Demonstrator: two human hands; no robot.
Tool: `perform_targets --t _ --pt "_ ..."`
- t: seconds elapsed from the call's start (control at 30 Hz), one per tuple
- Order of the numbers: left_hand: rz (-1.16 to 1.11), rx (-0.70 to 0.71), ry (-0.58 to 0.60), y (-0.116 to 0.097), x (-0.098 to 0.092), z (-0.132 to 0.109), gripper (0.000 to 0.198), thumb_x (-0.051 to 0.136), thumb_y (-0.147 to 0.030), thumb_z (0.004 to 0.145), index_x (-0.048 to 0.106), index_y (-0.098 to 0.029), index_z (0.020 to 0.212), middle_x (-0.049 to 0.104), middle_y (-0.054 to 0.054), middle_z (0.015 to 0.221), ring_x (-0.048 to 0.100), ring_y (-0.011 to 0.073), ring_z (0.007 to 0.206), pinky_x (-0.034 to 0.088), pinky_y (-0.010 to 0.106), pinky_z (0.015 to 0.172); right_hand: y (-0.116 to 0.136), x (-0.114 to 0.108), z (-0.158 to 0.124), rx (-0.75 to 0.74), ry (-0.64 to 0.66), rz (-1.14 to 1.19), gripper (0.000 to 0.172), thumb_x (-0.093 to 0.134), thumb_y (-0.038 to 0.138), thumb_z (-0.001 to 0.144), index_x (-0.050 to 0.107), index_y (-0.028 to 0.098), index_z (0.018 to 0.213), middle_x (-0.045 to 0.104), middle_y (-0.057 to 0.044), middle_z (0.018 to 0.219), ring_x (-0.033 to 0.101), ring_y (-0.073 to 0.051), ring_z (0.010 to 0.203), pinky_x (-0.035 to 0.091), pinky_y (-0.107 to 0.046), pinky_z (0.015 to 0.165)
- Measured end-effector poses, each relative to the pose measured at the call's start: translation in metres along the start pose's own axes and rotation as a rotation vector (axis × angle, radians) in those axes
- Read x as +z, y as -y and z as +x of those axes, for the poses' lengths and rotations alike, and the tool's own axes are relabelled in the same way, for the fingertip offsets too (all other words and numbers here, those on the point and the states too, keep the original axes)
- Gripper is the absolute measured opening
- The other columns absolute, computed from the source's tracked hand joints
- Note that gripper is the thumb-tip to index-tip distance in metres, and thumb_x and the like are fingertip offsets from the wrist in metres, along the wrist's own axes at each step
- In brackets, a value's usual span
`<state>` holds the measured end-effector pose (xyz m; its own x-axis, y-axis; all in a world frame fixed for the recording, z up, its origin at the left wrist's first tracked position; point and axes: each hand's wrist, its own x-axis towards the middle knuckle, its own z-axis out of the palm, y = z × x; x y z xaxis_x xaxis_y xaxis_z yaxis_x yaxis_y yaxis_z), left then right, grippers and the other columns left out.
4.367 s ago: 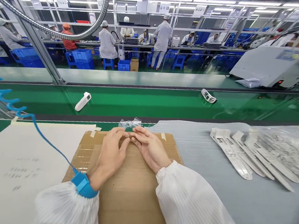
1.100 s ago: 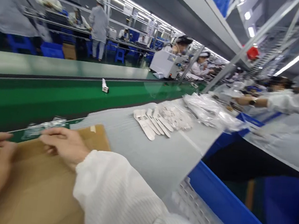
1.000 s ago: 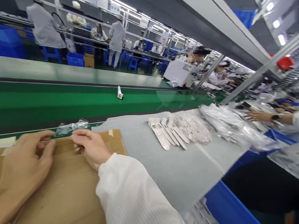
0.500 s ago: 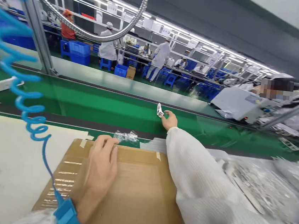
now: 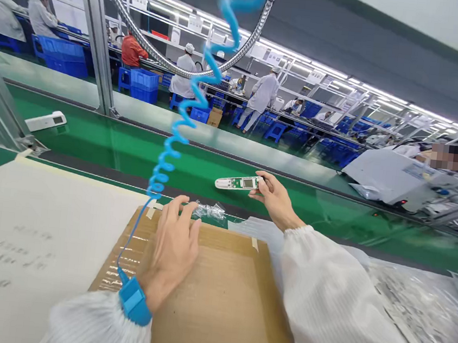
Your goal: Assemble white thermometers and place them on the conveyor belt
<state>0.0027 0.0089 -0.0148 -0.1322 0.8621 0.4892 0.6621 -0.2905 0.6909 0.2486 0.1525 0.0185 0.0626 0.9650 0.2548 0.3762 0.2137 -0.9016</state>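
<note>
My right hand (image 5: 273,198) reaches over the green conveyor belt (image 5: 132,153) and pinches one end of a white handheld device housing (image 5: 232,183). The long, narrow housing lies lengthwise to the left of my fingers, its inside facing up. A green circuit board and a small grey screen show in it. My left hand (image 5: 177,237) rests near the far left part of the brown cardboard (image 5: 224,296), fingers stretched and apart, holding nothing. A blue wrist strap (image 5: 135,301) with a coiled blue cord (image 5: 169,149) is around that wrist. Crumpled clear plastic (image 5: 210,210) lies just beyond the cardboard.
Another white device (image 5: 46,121) with a small screen sits on the belt at left. White sheeting with handwriting (image 5: 43,228) covers the left side. Clear bags of parts (image 5: 424,301) lie at right. Metal posts (image 5: 97,43) and a flexible metal hose (image 5: 151,57) stand ahead; co-workers sit beyond.
The view has swung left. The housing in my right hand has turned from nearly end-on to lengthwise, showing its circuit board. My left hand stays over the cardboard.
</note>
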Motion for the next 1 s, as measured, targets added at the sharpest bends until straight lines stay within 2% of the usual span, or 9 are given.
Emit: perform_targets --t 0.1,0.17,0.27,0.33,0.47,0.57,0.7,0.83,1.0 --pt "-0.024 0.028 0.022 -0.005 -0.002 0.0 0.043 0.047 -0.035 0.097 0.052 -0.015 0.134 0.041 0.016 0.151 0.037 0.0322 0.14 0.033 0.053 0.115 0.037 -0.003 -0.047 -0.026 0.213 0.158 0.047 0.065 0.059 0.082 0.062 0.027 0.117 0.067 -0.005 0.099 0.063 -0.016 0.074 0.059 -0.035 0.072" --pt "-0.112 0.066 0.118 -0.01 -0.004 0.001 0.045 0.045 -0.037 0.097 0.051 -0.014 0.136 0.046 0.015 0.149 0.039 0.0299 0.139 0.033 0.049 0.116 0.055 0.001 -0.076 -0.028 0.316 0.15 0.042 0.063 0.058 0.084 0.063 0.027 0.114 0.068 -0.006 0.103 0.065 -0.018 0.081 0.058 -0.035 0.073" --pt "-0.258 0.019 0.43 -0.016 -0.009 0.002 0.032 0.042 -0.034 0.097 0.065 -0.018 0.113 0.069 0.008 0.113 0.062 0.023 0.105 0.047 0.036 0.091 0.067 0.011 -0.106 -0.074 0.386 0.09 0.036 0.056 0.055 0.091 0.063 0.028 0.113 0.07 -0.006 0.107 0.066 -0.021 0.093 0.055 -0.038 0.083" --pt "-0.26 -0.084 0.563 -0.018 -0.012 0.003 0.028 0.042 -0.033 0.096 0.066 -0.02 0.094 0.069 0.003 0.083 0.062 0.0188 0.077 0.044 0.029 0.07 0.066 0.017 -0.117 -0.129 0.325 0.005 0.033 0.051 0.053 0.095 0.063 0.028 0.114 0.07 -0.006 0.111 0.066 -0.022 0.098 0.053 -0.038 0.089" --pt "-0.151 -0.15 0.492 -0.018 -0.015 0.004 0.025 0.045 -0.033 0.094 0.062 -0.021 0.081 0.064 0.001 0.074 0.055 0.0173 0.068 0.032 0.027 0.061 0.061 0.019 -0.122 -0.361 0.106 -0.25 0.024 0.051 0.045 0.097 0.065 0.029 0.107 0.068 -0.006 0.109 0.064 -0.022 0.095 0.049 -0.039 0.087" --pt "-0.134 -0.127 0.471 -0.018 -0.015 0.004 0.026 0.044 -0.032 0.095 0.063 -0.022 0.081 0.067 0.002 0.079 0.057 0.018 0.071 0.031 0.027 0.062 0.061 0.019 -0.12 -0.578 0.091 -0.519 0.016 0.055 0.039 0.097 0.067 0.028 0.094 0.069 -0.006 0.102 0.062 -0.022 0.091 0.043 -0.041 0.084" --pt "-0.017 -0.194 0.455 -0.018 -0.015 0.006 0.026 0.044 -0.032 0.095 0.068 -0.025 0.087 0.071 0.005 0.084 0.063 0.0226 0.078 0.032 0.028 0.063 0.057 0.029 -0.119 -0.734 0.083 -0.878 0.019 0.048 0.026 0.1 0.063 0.027 0.087 0.073 -0.002 0.097 0.06 -0.02 0.085 0.032 -0.043 0.086" --pt "0.066 -0.388 0.403 -0.017 -0.015 0.009 0.028 0.045 -0.036 0.094 0.072 -0.026 0.095 0.074 0.009 0.093 0.067 0.0297 0.088 0.036 0.031 0.065 0.056 0.049 -0.122 -0.694 0.135 -0.807 0.02 0.045 0.013 0.096 0.054 0.025 0.084 0.071 -0.002 0.095 0.059 -0.02 0.088 0.033 -0.041 0.087" --pt "0.137 -0.531 0.259 -0.009 -0.019 0.017 0.034 0.04 -0.038 0.096 0.07 -0.023 0.101 0.073 0.014 0.096 0.067 0.0322 0.09 0.04 0.034 0.067 0.057 0.073 -0.112 -0.545 0.204 -0.551 0.016 0.041 0.016 0.093 0.048 0.024 0.08 0.061 -0.001 0.077 0.054 -0.019 0.074 0.038 -0.035 0.077"
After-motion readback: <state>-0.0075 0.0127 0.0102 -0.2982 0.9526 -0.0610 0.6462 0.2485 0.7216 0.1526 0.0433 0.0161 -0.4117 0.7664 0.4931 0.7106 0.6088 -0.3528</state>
